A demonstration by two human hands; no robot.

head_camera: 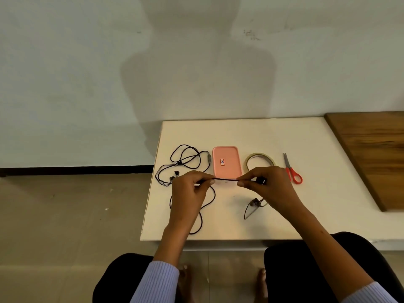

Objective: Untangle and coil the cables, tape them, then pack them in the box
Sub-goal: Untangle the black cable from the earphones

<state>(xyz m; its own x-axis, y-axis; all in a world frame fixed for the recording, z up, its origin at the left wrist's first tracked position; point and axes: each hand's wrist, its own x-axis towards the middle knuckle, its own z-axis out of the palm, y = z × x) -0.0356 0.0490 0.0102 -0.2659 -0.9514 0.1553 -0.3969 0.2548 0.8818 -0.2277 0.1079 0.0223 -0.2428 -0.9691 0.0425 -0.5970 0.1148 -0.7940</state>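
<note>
Cables (pixel 185 162): two; one box (pixel 226 162), one tape roll (pixel 260 159)

- You have a white table (pixel 317 204).
- Far left on it: tangled earphones (pixel 181 164).
- Right of them in turn: pink box (pixel 226 162), tape roll (pixel 260 157), red scissors (pixel 292 169).
- Nearer you: cable loops (pixel 202 215).

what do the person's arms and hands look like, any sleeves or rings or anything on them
Both forearms are bare, with sleeves pushed up toward the elbows. The left sleeve and right sleeve are of a light blue-white fabric with fine ribbing or stripes. The left hand and right hand are bare: no gloves, and no rings, watch or bracelets that I can make out.
</note>
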